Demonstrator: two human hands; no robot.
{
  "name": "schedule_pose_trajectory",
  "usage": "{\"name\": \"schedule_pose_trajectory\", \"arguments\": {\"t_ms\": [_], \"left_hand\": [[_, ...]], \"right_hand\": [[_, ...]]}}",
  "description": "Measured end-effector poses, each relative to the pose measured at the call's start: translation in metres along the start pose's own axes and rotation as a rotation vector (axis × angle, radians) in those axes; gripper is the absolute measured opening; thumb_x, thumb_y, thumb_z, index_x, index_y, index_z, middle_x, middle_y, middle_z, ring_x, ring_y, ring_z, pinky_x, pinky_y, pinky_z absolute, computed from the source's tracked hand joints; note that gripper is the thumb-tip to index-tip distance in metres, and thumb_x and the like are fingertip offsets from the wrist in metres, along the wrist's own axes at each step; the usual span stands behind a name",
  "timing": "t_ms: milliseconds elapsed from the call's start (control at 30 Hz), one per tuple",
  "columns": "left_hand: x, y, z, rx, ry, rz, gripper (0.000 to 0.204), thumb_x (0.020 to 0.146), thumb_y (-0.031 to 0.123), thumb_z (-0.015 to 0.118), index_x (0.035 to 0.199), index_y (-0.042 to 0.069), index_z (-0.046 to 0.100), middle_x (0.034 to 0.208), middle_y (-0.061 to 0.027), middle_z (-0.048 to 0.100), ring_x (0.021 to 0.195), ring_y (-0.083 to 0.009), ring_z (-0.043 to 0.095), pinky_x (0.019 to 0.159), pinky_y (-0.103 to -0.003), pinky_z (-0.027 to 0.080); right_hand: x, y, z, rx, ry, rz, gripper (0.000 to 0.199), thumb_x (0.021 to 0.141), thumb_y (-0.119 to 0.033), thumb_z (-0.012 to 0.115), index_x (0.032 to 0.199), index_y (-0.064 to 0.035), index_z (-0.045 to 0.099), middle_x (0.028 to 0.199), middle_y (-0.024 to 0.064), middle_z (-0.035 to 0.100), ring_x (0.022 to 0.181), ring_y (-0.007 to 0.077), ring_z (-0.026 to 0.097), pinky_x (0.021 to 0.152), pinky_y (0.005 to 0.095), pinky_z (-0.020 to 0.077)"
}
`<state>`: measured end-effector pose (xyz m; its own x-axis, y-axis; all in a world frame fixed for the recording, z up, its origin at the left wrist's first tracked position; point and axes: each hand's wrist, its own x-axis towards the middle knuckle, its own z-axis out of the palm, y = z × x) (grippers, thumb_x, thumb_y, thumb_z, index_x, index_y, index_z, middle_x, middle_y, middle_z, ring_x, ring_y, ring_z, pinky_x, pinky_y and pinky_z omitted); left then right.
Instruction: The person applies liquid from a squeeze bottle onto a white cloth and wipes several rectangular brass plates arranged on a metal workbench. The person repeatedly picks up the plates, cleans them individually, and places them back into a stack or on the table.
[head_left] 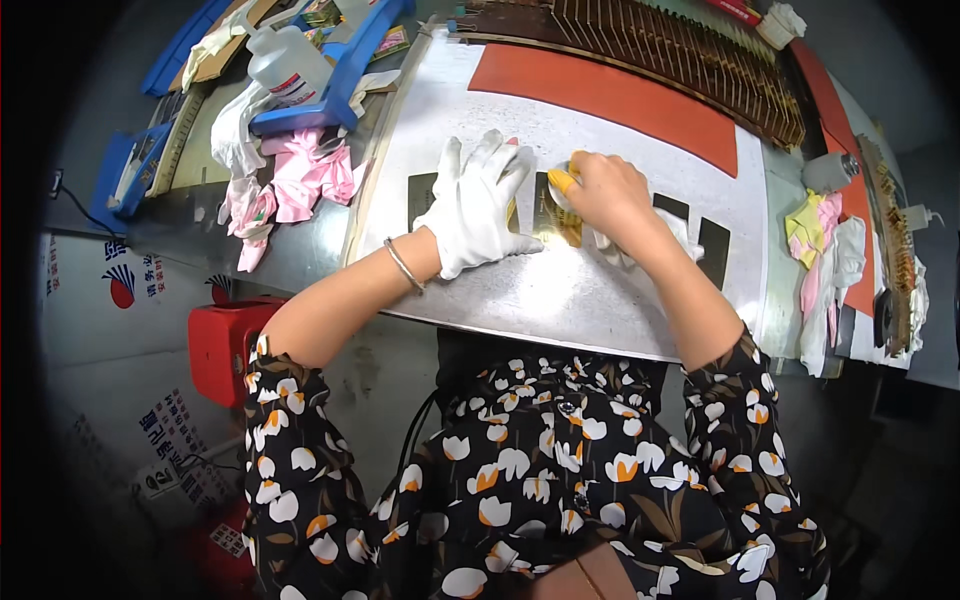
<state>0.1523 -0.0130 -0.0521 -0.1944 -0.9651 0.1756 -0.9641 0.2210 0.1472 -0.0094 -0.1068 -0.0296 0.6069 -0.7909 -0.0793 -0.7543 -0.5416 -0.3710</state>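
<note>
1. The shiny metal bench [600, 300] has a long orange sheet [610, 100] near its far edge.
2. The left hand [478, 205], in a white glove, lies flat and spread wide beside the gold card.
3. The right hand [600, 195] pinches a white cloth [562, 190] against the gold card [562, 222].
4. A white squeeze bottle [285, 62] with a label stands in a blue tray [345, 85], far left.
</note>
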Motion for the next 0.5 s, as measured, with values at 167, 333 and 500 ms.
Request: {"name": "schedule_pose_trajectory", "arguments": {"t_ms": [167,333,500], "left_hand": [[0.000,0.001,0.005,0.020,0.019,-0.066,0.095,0.056,0.053,0.071,0.131,0.005,0.037,0.135,-0.0177,0.034,0.129,-0.0364,0.025,0.100,-0.062,0.015],[0.005,-0.002,0.006,-0.015,-0.006,-0.042,0.096,0.055,0.056,0.071,0.131,0.007,0.038,0.139,-0.0160,0.029,0.131,-0.0363,0.020,0.101,-0.061,0.015],[0.006,-0.004,0.006,0.017,-0.065,0.003,0.092,0.058,0.054,0.070,0.131,0.009,0.038,0.140,-0.0129,0.028,0.132,-0.0356,0.019,0.102,-0.061,0.014]], "right_hand": [[0.025,-0.006,0.018,-0.001,0.000,0.030,0.023,0.076,-0.021,0.057,0.077,0.0008,0.065,0.079,0.0215,0.063,0.075,0.0357,0.062,0.067,0.0435,0.0485],[0.021,-0.006,0.026,-0.050,0.002,0.051,0.023,0.076,-0.021,0.057,0.080,0.0007,0.064,0.073,0.0213,0.063,0.072,0.0354,0.062,0.067,0.0443,0.0481],[0.000,-0.012,0.031,-0.045,0.016,0.040,0.023,0.077,-0.023,0.058,0.077,0.0002,0.063,0.070,0.0212,0.062,0.069,0.0366,0.061,0.066,0.0446,0.0481]]}}
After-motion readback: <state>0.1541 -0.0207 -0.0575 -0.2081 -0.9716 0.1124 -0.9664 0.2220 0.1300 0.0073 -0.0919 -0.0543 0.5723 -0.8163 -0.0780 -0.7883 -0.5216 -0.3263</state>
